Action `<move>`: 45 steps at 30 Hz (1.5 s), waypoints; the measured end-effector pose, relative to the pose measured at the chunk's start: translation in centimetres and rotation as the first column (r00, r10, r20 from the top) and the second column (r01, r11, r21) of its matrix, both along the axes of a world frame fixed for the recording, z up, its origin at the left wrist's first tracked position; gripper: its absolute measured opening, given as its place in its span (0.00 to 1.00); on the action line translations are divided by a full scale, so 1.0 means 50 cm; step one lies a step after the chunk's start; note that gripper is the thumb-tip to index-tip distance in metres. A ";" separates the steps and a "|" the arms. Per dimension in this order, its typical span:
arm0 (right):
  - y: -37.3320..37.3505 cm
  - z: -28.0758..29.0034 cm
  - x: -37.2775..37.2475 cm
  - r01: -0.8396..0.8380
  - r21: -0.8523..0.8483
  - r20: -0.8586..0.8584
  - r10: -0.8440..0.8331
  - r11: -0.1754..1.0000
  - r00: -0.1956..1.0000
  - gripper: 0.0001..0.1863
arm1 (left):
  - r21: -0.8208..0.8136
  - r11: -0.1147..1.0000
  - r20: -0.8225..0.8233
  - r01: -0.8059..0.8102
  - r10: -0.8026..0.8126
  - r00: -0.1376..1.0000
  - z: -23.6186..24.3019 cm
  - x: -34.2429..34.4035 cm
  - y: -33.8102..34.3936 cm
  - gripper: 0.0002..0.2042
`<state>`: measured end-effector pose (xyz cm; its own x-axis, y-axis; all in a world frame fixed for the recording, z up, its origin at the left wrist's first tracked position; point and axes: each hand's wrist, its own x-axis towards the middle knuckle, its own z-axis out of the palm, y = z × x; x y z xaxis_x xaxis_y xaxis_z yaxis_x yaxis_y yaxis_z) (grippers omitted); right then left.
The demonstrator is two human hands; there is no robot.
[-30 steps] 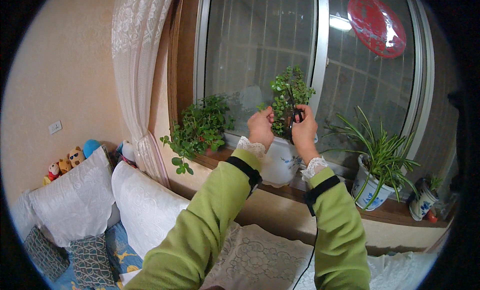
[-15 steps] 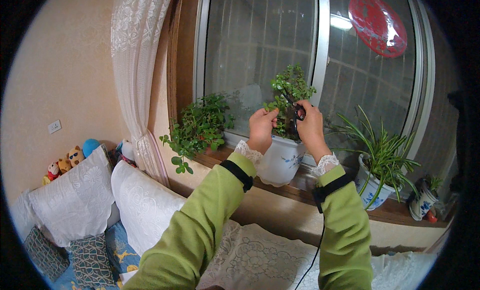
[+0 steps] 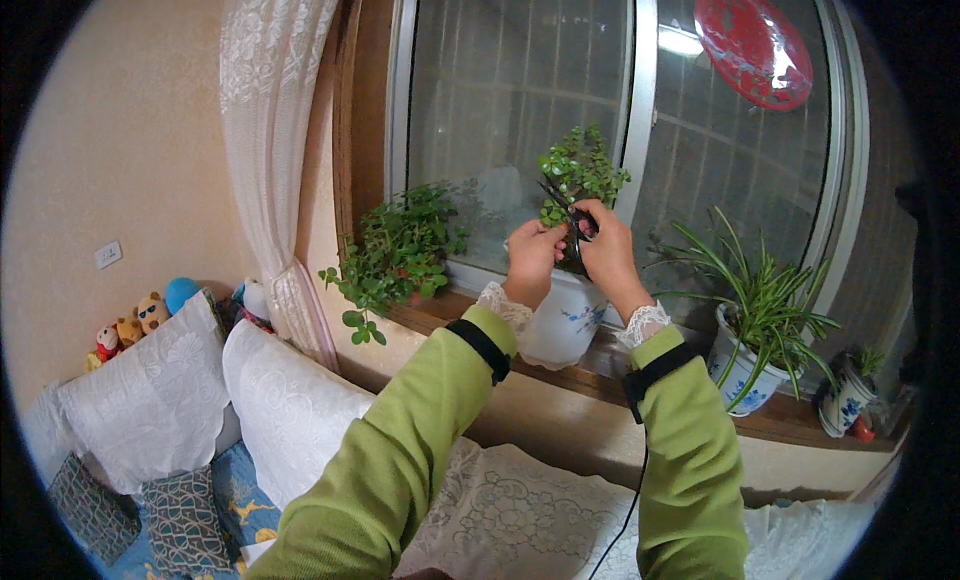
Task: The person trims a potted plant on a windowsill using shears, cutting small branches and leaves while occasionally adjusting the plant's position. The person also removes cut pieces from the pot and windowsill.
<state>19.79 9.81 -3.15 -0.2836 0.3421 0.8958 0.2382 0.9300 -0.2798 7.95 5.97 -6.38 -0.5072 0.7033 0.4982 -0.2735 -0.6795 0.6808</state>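
Observation:
A small-leaved green plant stands in a white pot with blue flowers on the windowsill. My right hand grips black scissors, whose blades point up and left among the leaves. Just below them, to the left, my left hand has thumb and fingers pinched on a sprig at the plant's lower left. Both hands are raised in front of the plant and partly hide its stems and the pot's rim.
A leafy plant at left, a spider plant and a small pot at right share the sill. Behind stands a sliding window. Lace-covered cushions, plush toys and a curtain lie or hang around.
The scissors have tilted leftward and moved slightly up and left into the leaves, with my right hand. My left hand has shifted slightly right, toward the blades.

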 end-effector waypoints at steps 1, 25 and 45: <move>-0.003 -0.001 -0.001 0.005 -0.006 -0.006 -0.005 1.000 1.000 0.20 | 0.005 1.000 -0.010 -0.009 0.009 1.000 -0.002 0.000 0.002 0.06; 0.028 0.035 0.090 -0.066 -0.166 0.030 0.072 0.984 0.997 0.19 | -0.064 0.994 -0.207 0.093 -0.105 0.973 0.037 0.033 -0.049 0.05; 0.101 -0.380 0.399 0.779 -0.246 0.505 -0.609 0.577 0.611 0.16 | -0.178 0.885 0.066 0.431 -0.426 0.902 -0.066 0.065 -0.167 0.05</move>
<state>39.76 14.83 -22.15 -0.0335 0.8574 0.5135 0.9095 0.2392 -0.3400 11.21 -2.36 -9.69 -0.1462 0.9326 0.3301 -0.5275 -0.3558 0.7715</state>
